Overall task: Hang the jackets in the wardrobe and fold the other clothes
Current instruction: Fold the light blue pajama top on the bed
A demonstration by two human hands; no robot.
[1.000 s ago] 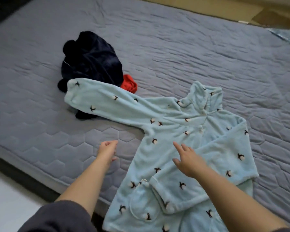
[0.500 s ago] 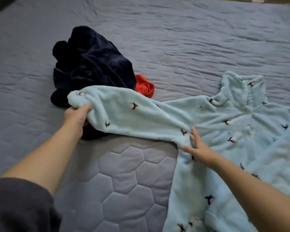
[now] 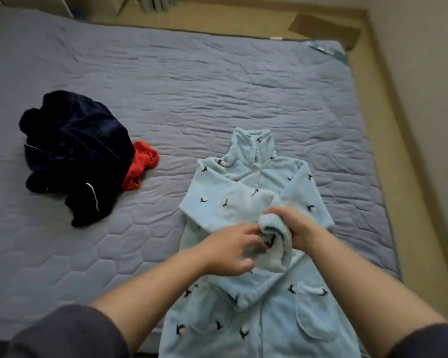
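A grey-blue quilted mattress [image 3: 217, 86] fills the view. At the mattress's near edge a pale blue fleece robe [image 3: 243, 182] is laid face up, both sleeves crossed over its chest. 1 sleeve cuff [image 3: 274, 244] is wrapped by the right hand [image 3: 295, 228] and pinched by the left hand [image 3: 228, 250]. Folding seems midway — next, the cuff likely needs flattening and the body doubling. A navy pile [image 3: 75, 151] and a red garment [image 3: 140, 164] lie toward the mattress's left side.

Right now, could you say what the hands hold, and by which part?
The left hand and right hand grip the light blue robe by a sleeve cuff.
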